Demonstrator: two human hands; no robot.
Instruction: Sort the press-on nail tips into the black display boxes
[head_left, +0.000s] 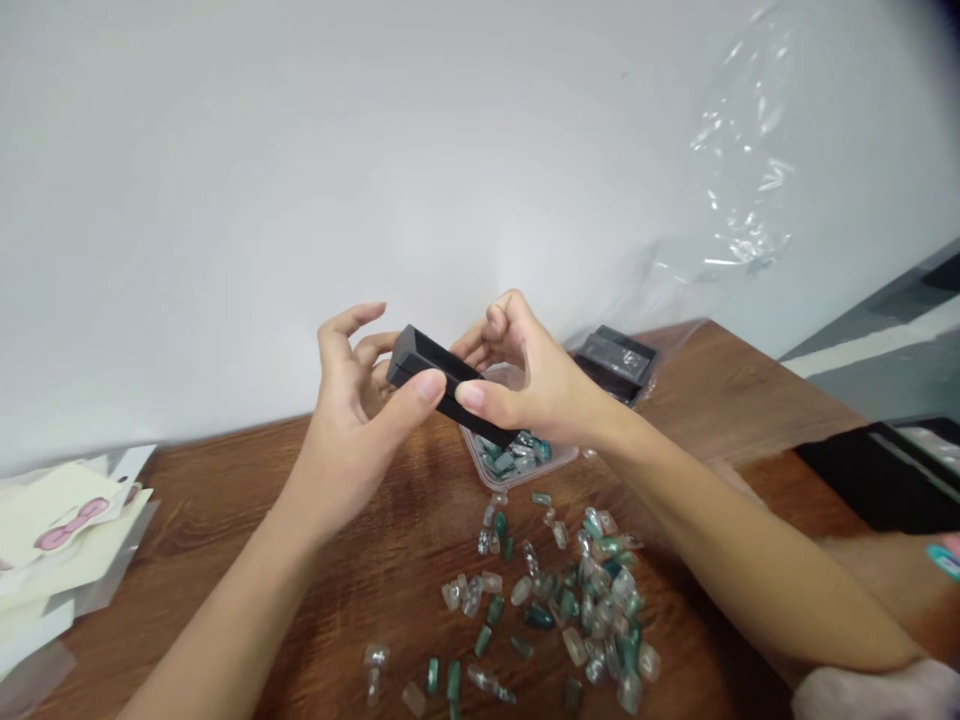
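My left hand (345, 420) and my right hand (532, 375) hold a long, narrow black box (424, 358) between them, above the table. Each thumb presses on its upper face, and the fingers curl behind it. The box hides part of a translucent plastic tray (525, 472), which holds teal and clear pieces. Many similar pieces, which look like press-on nails (592, 600), lie loose on a brown wooden table (225, 480) below my hands.
A flat black package (615, 362) lies behind the tray. Paper sheets with a pink bow print (64, 530) are stacked at left. A black tray (885, 475) sits at right. Clear plastic film (742, 150) hangs on the white wall behind.
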